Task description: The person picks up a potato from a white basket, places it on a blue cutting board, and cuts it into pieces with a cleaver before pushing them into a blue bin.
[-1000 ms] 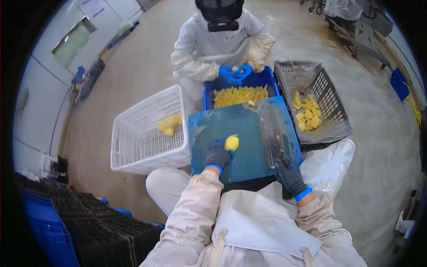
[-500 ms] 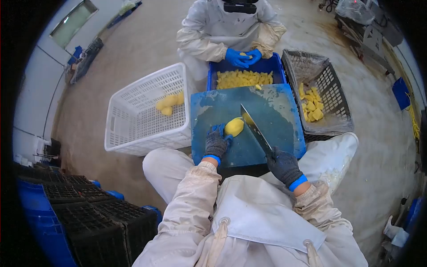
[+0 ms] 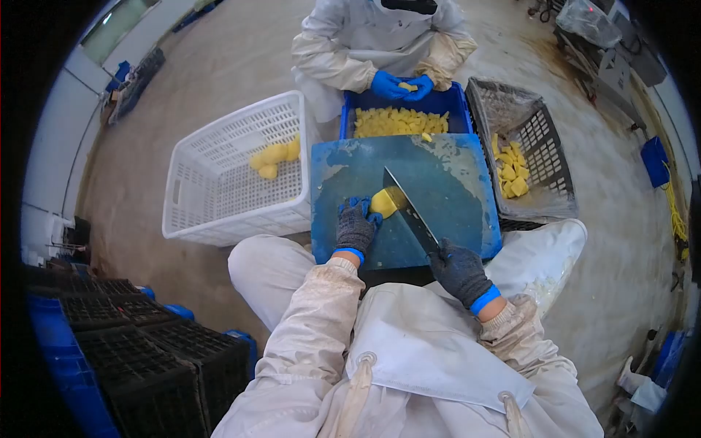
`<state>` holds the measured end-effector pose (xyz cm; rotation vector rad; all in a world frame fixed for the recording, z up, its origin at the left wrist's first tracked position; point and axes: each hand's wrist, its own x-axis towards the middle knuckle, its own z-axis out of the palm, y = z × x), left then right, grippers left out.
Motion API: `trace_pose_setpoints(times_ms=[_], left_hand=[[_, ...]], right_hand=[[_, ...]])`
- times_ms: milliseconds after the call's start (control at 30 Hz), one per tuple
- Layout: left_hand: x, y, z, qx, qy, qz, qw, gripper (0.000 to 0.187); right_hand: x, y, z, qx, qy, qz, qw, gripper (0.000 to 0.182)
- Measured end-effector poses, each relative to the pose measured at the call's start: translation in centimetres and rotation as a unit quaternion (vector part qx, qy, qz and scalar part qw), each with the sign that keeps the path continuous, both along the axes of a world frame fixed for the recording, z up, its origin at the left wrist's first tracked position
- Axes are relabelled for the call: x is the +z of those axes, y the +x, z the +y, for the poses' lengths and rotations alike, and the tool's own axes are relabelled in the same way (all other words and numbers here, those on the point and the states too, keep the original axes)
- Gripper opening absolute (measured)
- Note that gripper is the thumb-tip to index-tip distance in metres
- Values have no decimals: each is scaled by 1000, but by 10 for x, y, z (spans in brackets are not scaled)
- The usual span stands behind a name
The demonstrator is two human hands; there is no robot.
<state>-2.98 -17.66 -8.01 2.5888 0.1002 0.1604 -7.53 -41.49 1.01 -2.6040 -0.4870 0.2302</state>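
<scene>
My left hand (image 3: 356, 225), in a dark grey glove with blue fingertips, is closed on the left side of a yellow peeled potato (image 3: 382, 204) lying on the blue cutting board (image 3: 438, 233). My right hand (image 3: 460, 270), gloved the same way, grips the handle of a long kitchen knife (image 3: 416, 219). Its blade slants up and left across the board, right at the potato's right end. A darker yellow patch shows on the potato beside the blade.
Left of the board is a white basket (image 3: 234, 228) with several whole potatoes (image 3: 274, 157). Behind it stands a blue bin (image 3: 458, 109) of yellow chunks (image 3: 401, 124); right, a dark lined crate (image 3: 558, 175) holds more pieces. Opposite, a person's blue-gloved hands (image 3: 398, 86) hold a piece.
The knife blade has moved left onto the potato's right end. The potato is turned slightly under my left hand, and the view has shifted a little.
</scene>
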Motion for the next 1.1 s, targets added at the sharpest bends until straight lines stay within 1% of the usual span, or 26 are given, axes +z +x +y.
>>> trace_pose_setpoints(times_ms=[33, 100, 233, 300, 333, 400, 467, 567, 633, 700, 767, 833, 933, 1000, 1100], left_hand=[[0, -1, 0, 2, -1, 1, 1000, 43], [0, -2, -1, 7, 23, -53, 998, 41], [-2, -1, -1, 3, 27, -41, 999, 41], [-1, -1, -1, 1, 21, -4, 1000, 45], [0, -2, -1, 1, 21, -3, 1000, 45], [4, -2, -1, -3, 21, -41, 999, 41], [8, -3, -3, 1, 24, -40, 999, 41], [10, -4, -4, 5, 22, -29, 999, 40], [8, -2, -3, 7, 18, -20, 1000, 40], [4, -2, -2, 0, 9, 10, 1000, 45], [0, -1, -1, -4, 11, 9, 1000, 45], [1, -1, 0, -6, 11, 9, 1000, 45], [-1, -2, -1, 1, -2, 8, 1000, 45], [1, -3, -3, 5, 33, -51, 998, 40], [7, -3, -4, 4, 37, -30, 999, 41]], right_hand=[[-1, 0, 1, 5, -2, -6, 1000, 29], [2, 0, 2, 5, -3, -2, 1000, 30], [8, -2, 4, -16, -3, 5, 1000, 32], [8, 0, 2, -10, -14, 21, 1000, 34], [8, 2, 1, -4, -24, 35, 999, 36], [4, 1, 1, -9, -26, 36, 999, 36], [3, 1, 1, -14, -29, 38, 999, 36], [6, 2, 3, -15, -25, 37, 999, 33], [10, 4, 9, 10, -44, 30, 999, 30], [-1, 6, 17, 19, -52, 33, 998, 30], [-12, 12, 20, 25, -60, 29, 997, 29], [-14, 17, 23, 6, -45, 32, 998, 29], [4, 7, 20, -25, -23, 40, 999, 27], [12, 2, 18, -16, -31, 48, 998, 26], [15, -2, 15, -2, -31, 51, 998, 26]])
